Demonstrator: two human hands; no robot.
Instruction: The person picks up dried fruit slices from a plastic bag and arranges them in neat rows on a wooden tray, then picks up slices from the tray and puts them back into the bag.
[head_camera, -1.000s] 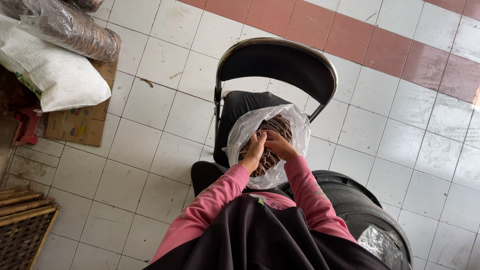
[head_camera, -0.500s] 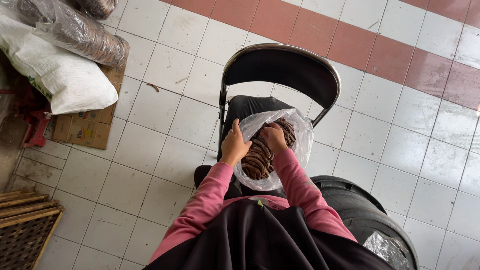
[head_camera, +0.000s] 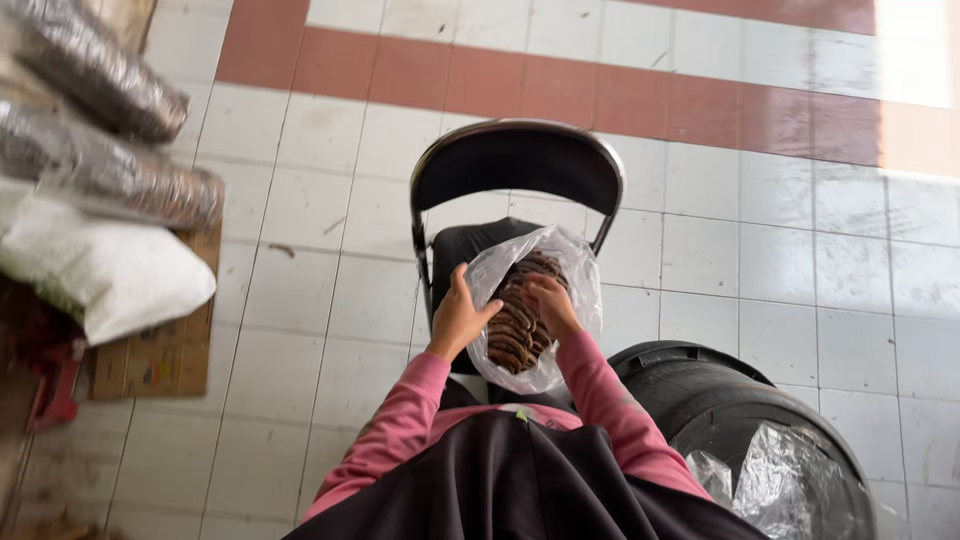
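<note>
Both hands (head_camera: 505, 312) now grip the clear bag (head_camera: 530, 300) lower, bag unchanged.

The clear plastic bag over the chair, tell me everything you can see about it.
The clear plastic bag is thin, crinkled and see-through, its mouth open toward the top. Inside is a stack of brown, ridged flat pieces, filling its middle and lower part. It sits upright above the seat of the black folding chair. The left hand grips its left edge, while the right hand reaches into the opening, touching the brown pieces. Its bottom bulges out, rounded.
</note>
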